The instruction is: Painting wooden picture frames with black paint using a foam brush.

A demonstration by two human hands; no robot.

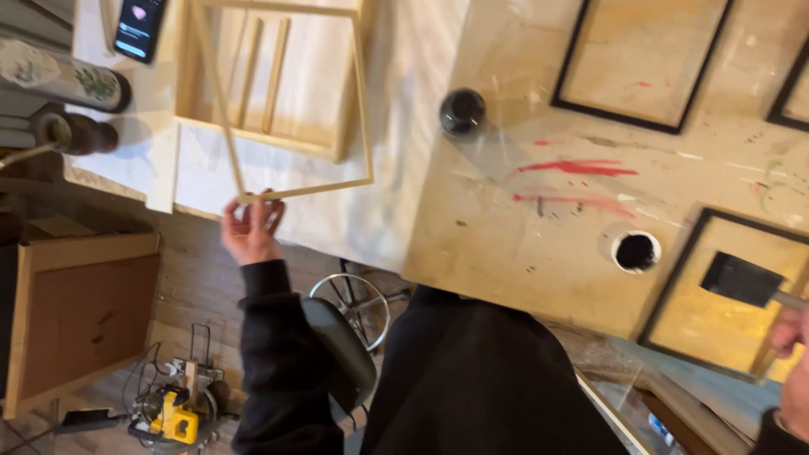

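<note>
My left hand (pixel 250 226) grips the near corner of a thin bare-wood frame (pixel 364 118), which lies tilted over a stack of wooden frames (pixel 253 126) on a white cloth. My right hand (pixel 792 333), at the right edge, holds a foam brush whose black head (pixel 739 280) rests over a black-edged frame (pixel 674 278) at the table's near right. A small white cup of black paint (pixel 635 252) stands to the left of that frame.
Two more black frames (pixel 625 118) (pixel 779 109) lie at the back right. A black round lid (pixel 462 110), a phone (pixel 139 27), a patterned roll (pixel 59 76), a stool (pixel 345 337), a wooden panel (pixel 76 320) and a power tool (pixel 173 413) are around.
</note>
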